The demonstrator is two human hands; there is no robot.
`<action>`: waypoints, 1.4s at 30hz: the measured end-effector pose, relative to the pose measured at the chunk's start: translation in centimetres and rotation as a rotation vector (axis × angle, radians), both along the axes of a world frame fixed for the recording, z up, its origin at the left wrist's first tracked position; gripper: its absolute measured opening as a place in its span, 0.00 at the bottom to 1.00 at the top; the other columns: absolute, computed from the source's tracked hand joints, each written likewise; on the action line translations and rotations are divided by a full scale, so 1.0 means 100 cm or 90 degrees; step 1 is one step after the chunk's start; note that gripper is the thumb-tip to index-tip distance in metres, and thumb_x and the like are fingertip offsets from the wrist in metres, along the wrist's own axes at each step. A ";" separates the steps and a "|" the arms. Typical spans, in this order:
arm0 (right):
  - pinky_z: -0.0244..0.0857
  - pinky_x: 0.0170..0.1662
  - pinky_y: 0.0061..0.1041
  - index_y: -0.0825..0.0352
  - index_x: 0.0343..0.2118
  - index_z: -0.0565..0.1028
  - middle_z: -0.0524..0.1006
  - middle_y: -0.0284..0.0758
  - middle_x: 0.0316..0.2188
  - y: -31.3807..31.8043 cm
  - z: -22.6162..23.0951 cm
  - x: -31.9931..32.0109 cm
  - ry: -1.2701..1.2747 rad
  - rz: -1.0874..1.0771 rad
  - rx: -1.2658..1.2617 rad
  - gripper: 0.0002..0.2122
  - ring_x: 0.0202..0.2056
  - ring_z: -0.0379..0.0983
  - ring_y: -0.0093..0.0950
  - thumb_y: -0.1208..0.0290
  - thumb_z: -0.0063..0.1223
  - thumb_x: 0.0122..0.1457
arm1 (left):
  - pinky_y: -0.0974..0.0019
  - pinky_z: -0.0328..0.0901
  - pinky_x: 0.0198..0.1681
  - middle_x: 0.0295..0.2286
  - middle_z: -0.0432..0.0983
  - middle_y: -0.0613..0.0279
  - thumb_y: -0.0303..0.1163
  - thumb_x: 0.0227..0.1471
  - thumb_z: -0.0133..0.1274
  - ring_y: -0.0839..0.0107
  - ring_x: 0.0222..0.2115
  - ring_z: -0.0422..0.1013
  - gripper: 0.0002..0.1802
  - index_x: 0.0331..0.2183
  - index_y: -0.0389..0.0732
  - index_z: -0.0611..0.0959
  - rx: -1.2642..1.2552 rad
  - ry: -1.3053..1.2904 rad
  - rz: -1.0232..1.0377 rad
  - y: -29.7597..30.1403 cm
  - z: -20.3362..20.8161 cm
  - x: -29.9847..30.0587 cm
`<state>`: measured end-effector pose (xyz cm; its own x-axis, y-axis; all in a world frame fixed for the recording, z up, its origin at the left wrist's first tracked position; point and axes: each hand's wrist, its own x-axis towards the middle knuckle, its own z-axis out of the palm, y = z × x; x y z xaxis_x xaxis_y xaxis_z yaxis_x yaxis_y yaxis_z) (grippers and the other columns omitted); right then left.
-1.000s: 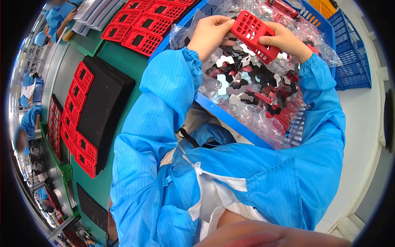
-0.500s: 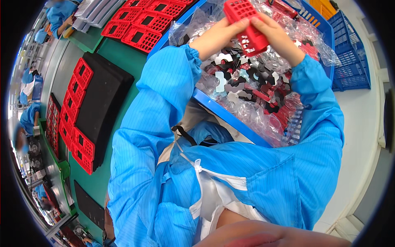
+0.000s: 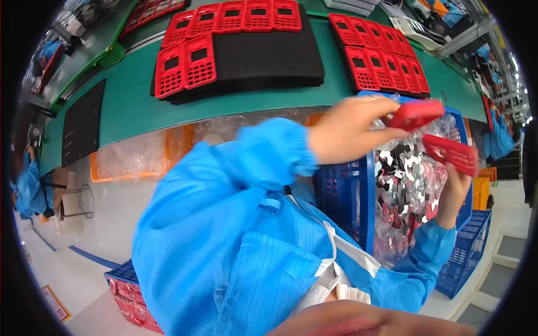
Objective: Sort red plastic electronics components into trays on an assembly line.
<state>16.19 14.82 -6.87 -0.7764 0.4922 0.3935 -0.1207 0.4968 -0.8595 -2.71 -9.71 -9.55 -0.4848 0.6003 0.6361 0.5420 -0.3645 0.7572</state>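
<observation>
My left hand (image 3: pixel 352 130) grips a red plastic keypad housing (image 3: pixel 419 114) by one end, blurred by motion. My right hand (image 3: pixel 457 187) holds another red housing (image 3: pixel 451 153) from below, with its fingers partly hidden behind it. The two housings are a small gap apart. Both hang above a blue crate (image 3: pixel 367 207) at the right, which holds clear plastic bags (image 3: pixel 395 238) and many small black, white and silver pieces (image 3: pixel 404 179). Whether either hand holds one housing or several stacked cannot be made out.
Red housings stand in rows on a black foam pad (image 3: pixel 263 59) and on a second pad farther right (image 3: pixel 358 84), both on the green table (image 3: pixel 126 120). An orange bin (image 3: pixel 171 151) sits under the table. Another blue crate (image 3: pixel 462 257) stands at the right.
My view has turned left, so the table now lies ahead and the crate at the right. My hands, together on red housings before, have moved apart with a housing in each.
</observation>
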 end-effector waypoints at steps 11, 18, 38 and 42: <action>0.67 0.41 0.29 0.60 0.33 0.77 0.72 0.34 0.39 -0.161 -0.022 -0.235 0.074 0.255 0.596 0.09 0.39 0.71 0.36 0.76 0.52 0.47 | 0.64 0.69 0.34 0.29 0.77 0.52 0.36 0.47 0.56 0.63 0.31 0.74 0.18 0.39 0.37 0.79 -0.396 -0.011 0.262 -0.193 0.029 -0.147; 0.65 0.48 0.30 0.62 0.44 0.71 0.65 0.36 0.52 -0.171 -0.039 -0.245 -0.076 0.364 0.606 0.18 0.46 0.69 0.38 0.71 0.57 0.47 | 0.74 0.66 0.36 0.34 0.76 0.63 0.39 0.53 0.50 0.75 0.29 0.72 0.25 0.52 0.42 0.71 -0.493 -0.044 0.301 -0.192 0.000 -0.198; 0.58 0.54 0.30 0.63 0.49 0.67 0.67 0.44 0.50 -0.176 -0.063 -0.234 -0.017 0.380 0.590 0.23 0.52 0.63 0.40 0.68 0.57 0.49 | 0.54 0.55 0.52 0.48 0.67 0.55 0.51 0.46 0.53 0.57 0.49 0.63 0.32 0.51 0.47 0.71 -0.661 0.669 0.301 -0.198 -0.016 -0.129; 0.59 0.52 0.30 0.71 0.47 0.68 0.68 0.45 0.48 -0.206 -0.040 -0.241 -0.138 0.388 0.615 0.19 0.50 0.64 0.38 0.63 0.49 0.57 | 0.58 0.58 0.49 0.44 0.70 0.54 0.46 0.53 0.47 0.59 0.46 0.65 0.25 0.48 0.41 0.72 -0.493 0.588 0.225 -0.196 -0.019 -0.131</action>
<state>-7.93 -5.80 -10.83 -0.8783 -0.4183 0.2314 -0.4620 0.8671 -0.1861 -15.77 -29.32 -11.45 -0.2570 0.8957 0.3630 0.9605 0.2783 -0.0067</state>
